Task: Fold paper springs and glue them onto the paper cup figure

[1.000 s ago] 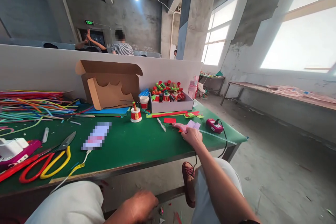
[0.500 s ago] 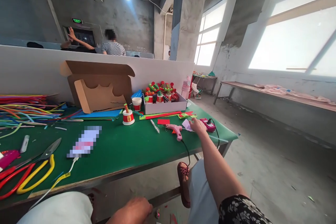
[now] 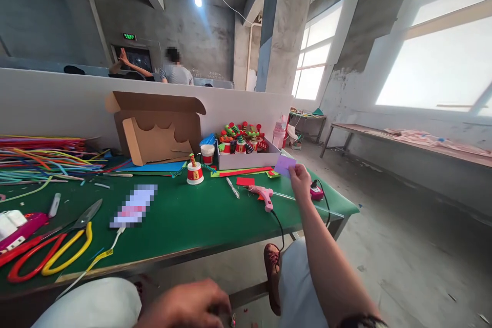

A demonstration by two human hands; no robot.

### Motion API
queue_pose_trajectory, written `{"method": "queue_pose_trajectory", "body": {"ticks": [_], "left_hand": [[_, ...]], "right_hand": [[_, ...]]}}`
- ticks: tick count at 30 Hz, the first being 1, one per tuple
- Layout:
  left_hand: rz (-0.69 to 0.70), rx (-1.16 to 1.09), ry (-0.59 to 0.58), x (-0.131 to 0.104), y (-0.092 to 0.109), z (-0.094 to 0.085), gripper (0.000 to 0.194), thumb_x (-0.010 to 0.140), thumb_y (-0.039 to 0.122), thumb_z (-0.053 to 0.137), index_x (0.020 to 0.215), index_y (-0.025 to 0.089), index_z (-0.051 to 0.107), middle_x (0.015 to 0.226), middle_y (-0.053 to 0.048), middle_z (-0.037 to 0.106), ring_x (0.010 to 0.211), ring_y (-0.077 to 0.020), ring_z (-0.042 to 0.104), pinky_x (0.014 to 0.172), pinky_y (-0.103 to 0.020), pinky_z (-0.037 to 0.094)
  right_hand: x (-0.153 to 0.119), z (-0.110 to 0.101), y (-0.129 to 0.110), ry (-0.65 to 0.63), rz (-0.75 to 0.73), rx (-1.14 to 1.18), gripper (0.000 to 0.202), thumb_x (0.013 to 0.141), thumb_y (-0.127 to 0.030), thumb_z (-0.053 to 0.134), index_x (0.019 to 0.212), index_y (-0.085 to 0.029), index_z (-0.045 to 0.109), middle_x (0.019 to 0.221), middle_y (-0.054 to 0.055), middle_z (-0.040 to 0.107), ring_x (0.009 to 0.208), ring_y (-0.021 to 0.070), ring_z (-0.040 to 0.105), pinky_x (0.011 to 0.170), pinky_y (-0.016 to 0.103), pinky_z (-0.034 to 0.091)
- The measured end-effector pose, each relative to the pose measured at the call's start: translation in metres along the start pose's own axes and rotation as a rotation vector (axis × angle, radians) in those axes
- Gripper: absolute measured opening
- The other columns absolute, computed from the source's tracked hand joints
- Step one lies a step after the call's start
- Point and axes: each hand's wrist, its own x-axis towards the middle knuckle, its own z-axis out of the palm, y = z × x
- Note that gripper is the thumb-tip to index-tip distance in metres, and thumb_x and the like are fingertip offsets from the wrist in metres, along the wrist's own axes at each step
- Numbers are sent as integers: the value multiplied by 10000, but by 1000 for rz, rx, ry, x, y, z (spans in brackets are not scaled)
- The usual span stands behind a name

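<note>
My right hand [image 3: 301,180] pinches a small purple paper [image 3: 285,165] above the right part of the green table [image 3: 172,220]. Just left of and below that hand lies a pink glue gun [image 3: 263,196] with a clear stick at its back. A red paper piece [image 3: 245,181] and a white pen [image 3: 232,188] rest beside the gun. My left hand [image 3: 192,303] hangs low in front of the table edge, blurred by motion, its fingers loosely curled and what they hold unclear. A decorated paper cup [image 3: 195,172] with a spiral on top stands further back.
A box [image 3: 249,160] of decorated cups stands at the back beside an open cardboard box [image 3: 157,128]. Large scissors [image 3: 69,238], a phone [image 3: 134,206] and colourful strips [image 3: 46,161] lie left. A pink power block [image 3: 316,190] sits right. People are beyond the partition.
My right hand has lifted the purple paper off the table. My left hand has risen slightly and moved right. The view has shifted a little to the left.
</note>
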Motion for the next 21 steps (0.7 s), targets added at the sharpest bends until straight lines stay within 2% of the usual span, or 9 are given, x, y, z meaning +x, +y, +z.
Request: {"method": "queue_pose_trajectory", "body": {"ticks": [1, 3, 5, 6, 8, 12, 15, 18, 21], "left_hand": [[43, -176, 46, -3, 0, -19, 354, 755, 479, 586, 976, 229, 705, 833, -41, 707, 742, -198, 657, 643, -268, 492], [51, -484, 379, -8, -1, -58, 479, 793, 588, 494, 963, 177, 673, 808, -41, 675, 626, -144, 604, 576, -244, 464], [33, -667, 802, -10, -3, -88, 540, 773, 641, 497, 971, 156, 628, 856, -48, 643, 614, -113, 558, 581, -237, 452], [42, -728, 927, -10, -5, -97, 552, 757, 652, 516, 966, 151, 614, 866, -51, 630, 639, -113, 554, 590, -232, 452], [86, -816, 935, -8, -10, -102, 586, 748, 677, 519, 988, 147, 593, 872, -53, 618, 677, -122, 558, 574, -225, 449], [2, -804, 833, 1, -23, -80, 574, 692, 663, 598, 901, 129, 616, 674, -9, 579, 584, -119, 513, 469, -201, 377], [-78, -714, 981, 4, -30, -68, 464, 734, 580, 571, 812, 128, 641, 626, -7, 576, 554, -124, 499, 485, -222, 378], [-14, -480, 1181, 5, -31, -66, 328, 758, 464, 551, 695, 155, 642, 616, -5, 580, 592, -131, 491, 552, -233, 383], [17, -345, 1303, 6, -28, -67, 336, 746, 430, 551, 528, 174, 560, 530, 12, 499, 551, -118, 429, 527, -229, 338]], "right_hand": [[-14, 1, -8, 42, -14, 309, 383, 920, -424, 280, 1050, -171, 536, 833, 56, 614, 774, 177, 577, 660, 246, 449], [-47, 9, -26, -119, -31, 838, 395, 824, -583, 437, 954, -216, 509, 723, 7, 558, 657, 174, 549, 581, 255, 445], [-81, 24, -45, -350, -5, 1059, 398, 735, -609, 566, 846, -235, 487, 660, -22, 502, 577, 151, 496, 526, 249, 416], [-95, 33, -54, -446, -3, 1103, 402, 709, -607, 601, 802, -237, 476, 634, -32, 478, 546, 136, 460, 504, 242, 394], [-116, 50, -74, -572, -32, 1134, 439, 655, -612, 655, 715, -236, 437, 559, -62, 394, 481, 104, 359, 460, 226, 319], [-134, 79, -109, -643, -92, 1180, 446, 631, -599, 671, 663, -215, 447, 565, -61, 411, 501, 84, 339, 471, 215, 307], [-136, 87, -125, -711, 26, 1243, 442, 609, -593, 678, 688, -219, 457, 585, -58, 450, 519, 94, 398, 483, 217, 375], [-138, 86, -131, -833, 150, 1314, 385, 627, -532, 682, 728, -215, 491, 614, -47, 516, 510, 98, 457, 499, 230, 429], [-138, 86, -131, -883, 167, 1342, 269, 635, -412, 670, 721, -200, 527, 607, -34, 552, 496, 100, 489, 503, 235, 450]]}}
